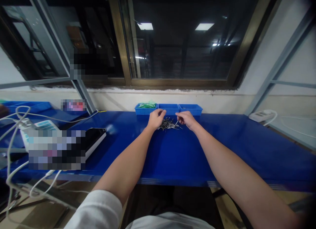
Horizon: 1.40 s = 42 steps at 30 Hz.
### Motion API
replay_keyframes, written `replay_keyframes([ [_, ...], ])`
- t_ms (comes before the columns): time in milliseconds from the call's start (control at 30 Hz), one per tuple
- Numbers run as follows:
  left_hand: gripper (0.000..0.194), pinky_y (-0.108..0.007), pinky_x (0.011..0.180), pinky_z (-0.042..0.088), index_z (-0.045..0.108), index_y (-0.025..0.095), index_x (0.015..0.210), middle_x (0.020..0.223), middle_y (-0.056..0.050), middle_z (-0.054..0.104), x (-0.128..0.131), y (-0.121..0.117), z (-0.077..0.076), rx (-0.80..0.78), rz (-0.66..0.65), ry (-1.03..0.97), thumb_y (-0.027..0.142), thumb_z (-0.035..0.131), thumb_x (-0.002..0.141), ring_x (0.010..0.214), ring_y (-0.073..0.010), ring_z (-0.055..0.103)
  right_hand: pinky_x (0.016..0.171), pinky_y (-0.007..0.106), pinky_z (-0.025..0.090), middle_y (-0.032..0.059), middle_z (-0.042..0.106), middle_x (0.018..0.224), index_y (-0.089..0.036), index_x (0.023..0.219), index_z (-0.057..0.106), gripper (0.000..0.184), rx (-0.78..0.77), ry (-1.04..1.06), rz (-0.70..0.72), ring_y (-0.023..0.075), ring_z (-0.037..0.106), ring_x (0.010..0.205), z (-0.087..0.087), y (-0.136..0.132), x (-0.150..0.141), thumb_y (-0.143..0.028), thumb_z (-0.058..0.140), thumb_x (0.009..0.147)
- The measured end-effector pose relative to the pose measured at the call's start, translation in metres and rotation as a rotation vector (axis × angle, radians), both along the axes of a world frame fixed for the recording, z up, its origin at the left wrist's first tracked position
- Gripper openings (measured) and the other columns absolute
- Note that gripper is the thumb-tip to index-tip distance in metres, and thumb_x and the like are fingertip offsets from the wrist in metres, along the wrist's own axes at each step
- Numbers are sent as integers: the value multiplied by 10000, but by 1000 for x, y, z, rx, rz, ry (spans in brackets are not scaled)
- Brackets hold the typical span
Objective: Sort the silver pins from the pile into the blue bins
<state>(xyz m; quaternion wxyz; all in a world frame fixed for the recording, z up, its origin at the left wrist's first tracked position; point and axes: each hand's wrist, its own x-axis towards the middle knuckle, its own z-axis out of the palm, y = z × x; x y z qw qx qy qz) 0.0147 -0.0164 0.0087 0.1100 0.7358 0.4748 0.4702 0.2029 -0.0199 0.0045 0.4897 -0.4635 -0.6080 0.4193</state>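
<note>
A pile of thin, dark metal screws or nails [168, 124] lies on the blue table [177, 156]. At the pile's left edge is my left hand [156, 119], thumb and fingers curled together; whatever they may hold is too small to make out. On the right side, my right hand [187, 119] pinches a thin metal screw or nail [177, 122] that points down toward the heap. Just behind both hands stands a blue tray [168, 114] with three compartments. Crumpled green plastic [147, 105] fills its left compartment.
To the left lie a dark-screened device [95, 134] and tangled white cables [9, 163]. A white power strip [261, 115] sits at the right back. Grey metal posts [85, 97] rise on both sides, before a window [187, 41].
</note>
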Motion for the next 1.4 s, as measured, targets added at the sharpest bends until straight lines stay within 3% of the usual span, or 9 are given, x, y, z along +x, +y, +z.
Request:
replay_keyframes([
  [167, 380, -258, 687, 429, 641, 157, 848, 748, -33, 652, -8, 7, -2, -4, 108, -50, 436, 384, 839, 713, -164, 581, 351, 195, 244, -4, 482, 400, -145, 529, 542, 304, -5, 95, -10, 73, 399, 358, 1, 8, 4, -421, 607, 641],
  [267, 336, -261, 692, 432, 638, 166, 854, 763, -32, 657, -9, 10, -3, -4, 132, -38, 400, 398, 835, 725, -167, 583, 448, 192, 370, 77, 667, 791, -151, 820, 632, 259, 115, 214, 0, 127, 572, 621, 3, 14, 4, -343, 588, 652],
  [333, 302, -267, 711, 439, 634, 173, 869, 783, -30, 663, -8, 11, -5, -20, 121, -25, 375, 413, 829, 742, -171, 591, 533, 203, 427, 84, 602, 1122, -201, 1043, 590, 400, 143, 248, 47, 166, 587, 862, 3, 16, 5, -305, 568, 658],
  [400, 276, -277, 738, 447, 628, 177, 896, 825, -34, 667, -8, 13, -7, -50, 101, -15, 352, 427, 822, 776, -177, 600, 574, 218, 451, 67, 521, 1246, -235, 1137, 541, 468, 109, 219, 63, 187, 556, 982, 1, 17, 7, -305, 543, 675],
  [567, 442, -312, 840, 435, 555, 171, 1104, 1041, -86, 629, -8, 13, -14, -123, -6, 172, 463, 486, 779, 960, -215, 580, 624, 250, 457, 71, 656, 990, -189, 989, 631, 358, 66, -192, -141, 187, 591, 876, -7, 17, 15, -351, 560, 678],
  [700, 834, -373, 987, 310, 406, 203, 1286, 1346, -118, 395, -7, 8, -20, -195, -122, 502, 700, 507, 624, 1228, -286, 365, 666, 260, 435, 61, 679, 779, -188, 726, 684, 169, 78, -702, -219, 187, 605, 754, -11, 15, 12, -283, 630, 597],
  [800, 972, -416, 1037, 209, 303, 207, 1351, 1421, -137, 250, -5, 5, -23, -260, -140, 641, 764, 476, 572, 1306, -301, 206, 578, 259, 415, 77, 661, 665, -185, 646, 674, 121, 9, -885, -206, 190, 601, 643, -12, 13, 6, -277, 608, 603],
  [1200, 953, -450, 1046, 139, 240, 212, 1373, 1441, -122, 195, 0, 2, -23, -292, -131, 737, 780, 383, 621, 1321, -296, 157, 667, 263, 412, 120, 663, 782, -166, 673, 646, 156, 69, -978, -160, 208, 609, 771, -17, 13, 0, -280, 551, 724],
  [1400, 771, -358, 971, 305, 409, 173, 1278, 1292, -122, 441, 6, 1, -16, -67, -115, 649, 700, 379, 716, 1199, -278, 384, 715, 256, 424, 83, 666, 838, -158, 872, 623, 164, 261, -813, -210, 174, 602, 789, -12, 10, -7, -228, 505, 783],
])
